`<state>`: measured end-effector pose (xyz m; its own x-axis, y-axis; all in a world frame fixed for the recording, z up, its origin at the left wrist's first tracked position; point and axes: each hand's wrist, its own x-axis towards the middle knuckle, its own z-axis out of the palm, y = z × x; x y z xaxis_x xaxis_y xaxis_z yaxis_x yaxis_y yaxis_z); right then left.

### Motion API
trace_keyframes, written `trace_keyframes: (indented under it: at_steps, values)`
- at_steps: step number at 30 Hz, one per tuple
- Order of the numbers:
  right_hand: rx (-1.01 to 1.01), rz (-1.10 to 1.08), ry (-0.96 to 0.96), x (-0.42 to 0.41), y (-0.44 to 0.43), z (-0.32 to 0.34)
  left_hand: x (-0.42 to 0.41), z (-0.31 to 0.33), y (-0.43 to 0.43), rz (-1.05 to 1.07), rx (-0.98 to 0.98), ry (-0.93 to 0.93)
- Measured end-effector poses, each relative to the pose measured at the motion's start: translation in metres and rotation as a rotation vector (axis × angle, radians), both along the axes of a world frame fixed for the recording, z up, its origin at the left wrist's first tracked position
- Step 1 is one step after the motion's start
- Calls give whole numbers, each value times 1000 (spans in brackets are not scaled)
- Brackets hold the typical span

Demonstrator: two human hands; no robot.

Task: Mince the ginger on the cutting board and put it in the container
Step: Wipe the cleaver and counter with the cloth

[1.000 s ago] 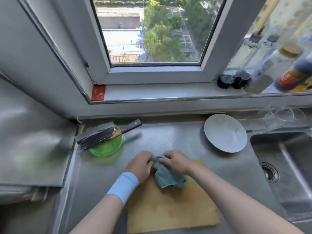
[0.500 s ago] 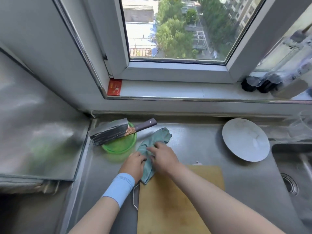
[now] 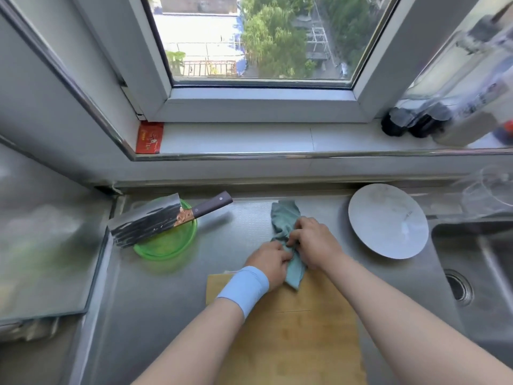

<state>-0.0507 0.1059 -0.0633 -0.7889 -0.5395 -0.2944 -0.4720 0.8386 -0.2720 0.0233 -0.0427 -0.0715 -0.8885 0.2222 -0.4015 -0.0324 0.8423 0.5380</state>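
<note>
The left hand [image 3: 270,262] and right hand [image 3: 313,243] both pinch a cloth [image 3: 284,215] at the far edge of the board [image 3: 291,329]: a wiping step, I judge. No ginger shows on the board. The container [image 3: 172,245], far-left of the board, carries the cleaver [image 3: 150,220]. The next move is probably to lay the cloth aside.

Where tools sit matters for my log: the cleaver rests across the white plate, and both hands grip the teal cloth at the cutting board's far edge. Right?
No. The head view shows the cleaver resting across the green container, not the white plate, which sits further right. The left hand and right hand do grip the teal cloth at the far edge of the cutting board.
</note>
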Motion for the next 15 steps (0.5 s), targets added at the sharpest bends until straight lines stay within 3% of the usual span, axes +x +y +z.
trace_keyframes:
  at_steps: [4,7,10,15]
  values:
    - [201,-133,11,-10,35,14,-10,5,49,-96,35,-7]
    - [37,-161,31,-7,31,14,-10,0,49,-87,-18,8]
    - [-117,-158,-198,-8,7,5,-10,-4,27,-34,-77,31]
    - [113,16,-230,-24,-1,-11,-3,-14,17,-41,15,131]
